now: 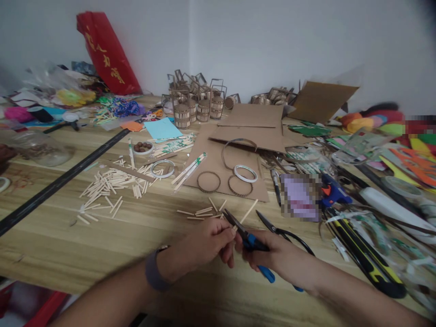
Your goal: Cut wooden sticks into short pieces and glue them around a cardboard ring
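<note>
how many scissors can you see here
2: a blue-handled pair in the right hand, and a black pair on the table, partly hidden behind that hand. More may be hidden in the clutter on the right.

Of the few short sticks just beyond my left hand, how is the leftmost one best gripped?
Probably best to pinch this leftmost stick across its middle, coming from above and the left: it lies thin and flat on the table, and the other sticks begin close to its right end.

Craft workshop, cut sticks [109, 180], cardboard [254, 116], utility knife [367, 254]
</note>
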